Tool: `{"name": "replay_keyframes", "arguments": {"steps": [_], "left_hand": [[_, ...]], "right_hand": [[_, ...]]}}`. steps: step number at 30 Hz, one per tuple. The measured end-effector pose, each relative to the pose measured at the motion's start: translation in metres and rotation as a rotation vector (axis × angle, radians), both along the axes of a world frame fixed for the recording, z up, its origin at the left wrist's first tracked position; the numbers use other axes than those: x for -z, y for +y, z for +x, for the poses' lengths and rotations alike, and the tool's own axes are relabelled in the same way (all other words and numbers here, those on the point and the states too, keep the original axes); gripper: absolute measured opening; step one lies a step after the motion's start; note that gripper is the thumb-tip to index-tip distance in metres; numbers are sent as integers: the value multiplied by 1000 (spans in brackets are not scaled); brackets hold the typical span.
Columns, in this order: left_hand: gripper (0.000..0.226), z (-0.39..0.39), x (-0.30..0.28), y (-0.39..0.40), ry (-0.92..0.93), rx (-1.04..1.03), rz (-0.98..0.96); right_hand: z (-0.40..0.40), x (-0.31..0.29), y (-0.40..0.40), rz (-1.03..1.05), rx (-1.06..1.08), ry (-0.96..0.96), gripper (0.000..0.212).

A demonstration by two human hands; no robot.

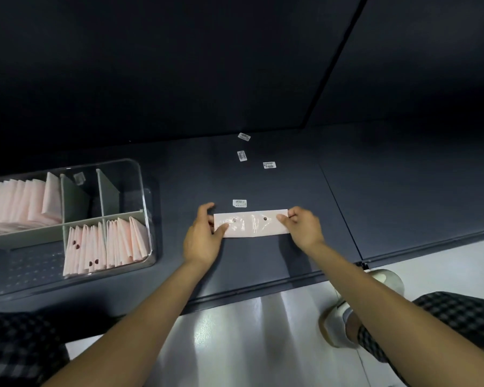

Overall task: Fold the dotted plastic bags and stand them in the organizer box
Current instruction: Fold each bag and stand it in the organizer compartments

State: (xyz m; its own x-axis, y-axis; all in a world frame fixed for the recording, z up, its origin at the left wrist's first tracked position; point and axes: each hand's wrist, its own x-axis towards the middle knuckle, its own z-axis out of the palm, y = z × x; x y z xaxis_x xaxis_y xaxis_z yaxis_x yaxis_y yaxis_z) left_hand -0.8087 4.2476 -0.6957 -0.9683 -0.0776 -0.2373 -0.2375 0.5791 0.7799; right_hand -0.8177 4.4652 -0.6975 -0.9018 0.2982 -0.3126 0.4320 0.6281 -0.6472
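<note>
A pale pink dotted plastic bag (259, 223) lies flat on the dark table, folded into a long narrow strip with two dark dots showing. My left hand (204, 236) holds its left end, thumb on top and fingers curled over the far edge. My right hand (302, 226) pinches the strip's right end. The clear organizer box (144, 188) stands at the left. Its compartments hold several folded pink bags (106, 247) standing upright, and more pink bags (20, 202) fill the far left compartment. Two small back compartments look empty.
Several small white barcode stickers (269, 165) lie on the table beyond the strip, one (239, 203) right behind it. The table's front edge (263, 289) runs just below my wrists. My checked trousers and a white shoe (361, 303) show over the pale floor.
</note>
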Motion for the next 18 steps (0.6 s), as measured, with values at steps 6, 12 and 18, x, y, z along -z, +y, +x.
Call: {"name": "replay_keyframes", "arguments": {"steps": [6, 12, 18], "left_hand": [[54, 27, 3, 26, 329, 494, -404], [75, 27, 23, 27, 126, 752, -798], [76, 25, 23, 28, 99, 777, -845]], "right_hand": [[-12, -2, -1, 73, -4, -99, 33], [-13, -3, -5, 62, 39, -111, 18], [20, -8, -34, 279, -217, 457, 30]]}}
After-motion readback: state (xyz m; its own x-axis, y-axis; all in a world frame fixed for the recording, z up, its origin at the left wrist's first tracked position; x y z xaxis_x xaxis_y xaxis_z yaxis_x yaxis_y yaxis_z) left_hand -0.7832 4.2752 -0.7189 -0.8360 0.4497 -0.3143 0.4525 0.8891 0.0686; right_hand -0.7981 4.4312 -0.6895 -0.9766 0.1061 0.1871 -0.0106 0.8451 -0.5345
